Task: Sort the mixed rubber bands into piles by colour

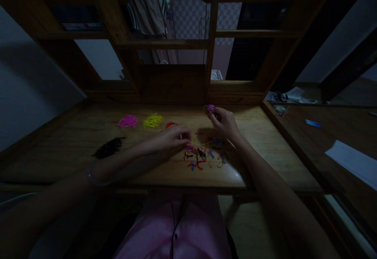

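My right hand [225, 121] is raised above the right part of the desk, its thumb and fingers closed on a small purple object [211, 107] with a thin loop at its left. My left hand [173, 137] rests low over the desk, fingers curled and fingertips close together at the left edge of a mixed heap of small coloured bands [202, 153]. Whatever may be between those fingertips is too small to make out. The heap holds red, blue, black and yellow pieces. Partly behind my left hand is a red pile [171, 125].
Sorted piles lie to the left: pink [128, 121], yellow [152, 120] and black [108, 148]. A wooden shelf frame [165, 45] rises along the back of the desk [165, 176]. On the right side surface are white paper [353, 162] and a blue card [312, 123].
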A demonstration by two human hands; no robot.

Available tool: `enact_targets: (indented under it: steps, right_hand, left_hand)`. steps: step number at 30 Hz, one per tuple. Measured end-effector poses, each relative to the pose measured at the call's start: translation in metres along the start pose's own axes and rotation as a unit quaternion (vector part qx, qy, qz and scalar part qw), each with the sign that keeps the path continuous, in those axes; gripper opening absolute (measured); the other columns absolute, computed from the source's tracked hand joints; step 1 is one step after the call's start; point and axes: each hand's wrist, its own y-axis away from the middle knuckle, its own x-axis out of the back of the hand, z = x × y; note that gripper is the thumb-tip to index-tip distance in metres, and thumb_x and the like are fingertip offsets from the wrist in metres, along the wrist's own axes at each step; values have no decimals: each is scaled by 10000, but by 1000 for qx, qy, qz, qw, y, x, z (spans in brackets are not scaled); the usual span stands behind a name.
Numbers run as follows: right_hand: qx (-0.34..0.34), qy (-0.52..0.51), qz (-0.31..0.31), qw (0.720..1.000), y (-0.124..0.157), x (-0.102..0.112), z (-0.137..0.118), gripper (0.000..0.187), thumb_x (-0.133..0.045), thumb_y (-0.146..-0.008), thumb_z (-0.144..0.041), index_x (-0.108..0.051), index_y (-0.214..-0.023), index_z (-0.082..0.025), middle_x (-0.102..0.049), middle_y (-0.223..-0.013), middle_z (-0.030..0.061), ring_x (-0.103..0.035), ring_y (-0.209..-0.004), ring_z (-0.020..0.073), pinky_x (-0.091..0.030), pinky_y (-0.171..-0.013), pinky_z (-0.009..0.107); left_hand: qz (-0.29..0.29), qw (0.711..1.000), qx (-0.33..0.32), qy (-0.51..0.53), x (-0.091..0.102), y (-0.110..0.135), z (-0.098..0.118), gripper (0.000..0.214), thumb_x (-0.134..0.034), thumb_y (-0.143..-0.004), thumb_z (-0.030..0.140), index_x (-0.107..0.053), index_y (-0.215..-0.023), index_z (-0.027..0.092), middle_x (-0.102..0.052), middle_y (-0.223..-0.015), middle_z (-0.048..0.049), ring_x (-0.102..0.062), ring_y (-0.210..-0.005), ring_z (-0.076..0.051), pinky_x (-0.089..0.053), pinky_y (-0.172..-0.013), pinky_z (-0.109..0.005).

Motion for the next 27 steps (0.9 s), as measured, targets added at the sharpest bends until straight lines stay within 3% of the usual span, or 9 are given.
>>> enact_targets:
  steps: [3,7,13,20,27]
  right_hand:
    - [5,-1,4,1000,0,0,0,208,-491,-934,-296,-632,-847,-172,-688,-863,72,-561,-680,148,-341,-604,270]
    - [2,-1,2,1000,-1,1,-1,233,-484,-938,-325,-636,-850,-171,-690,-868,79,-564,-683,155,-346,-604,272]
    - [6,12,1,1000,-1,2,-1,244,-487,-938,-334,-625,-824,-169,-657,-791,66,-542,-653,149,-326,-585,268]
    - [6,15,0,1000,-1,2,0,236,-478,-944,-329,-634,-866,-169,-646,-783,54,-517,-630,139,-312,-576,268]
    - [10,14,5,1000,-1,0,0,196,-499,-931,-295,-633,-854,-173,-654,-783,44,-527,-634,134,-321,-584,269]
  left_hand:
    - [-2,1000,4,0,1,-2,-1,191,-560,-891,310,-675,-928,162,-653,-852,-30,-576,-770,-148,-407,-686,-245]
    - [-47,999,5,-5,-6,-3,-4,195,-613,-854,340,-654,-914,159,-638,-868,-32,-567,-788,-159,-407,-682,-244]
    - [-70,996,47,-24,-11,0,-8,176,-571,-870,322,-628,-929,167,-630,-892,-39,-558,-797,-168,-402,-689,-254]
    - [-91,994,60,24,-4,1,-7,217,-579,-867,374,-615,-896,162,-635,-851,-30,-554,-778,-161,-383,-648,-237]
    - [-56,995,67,53,8,1,0,216,-519,-894,337,-647,-923,165,-653,-863,-27,-578,-806,-163,-416,-702,-240]
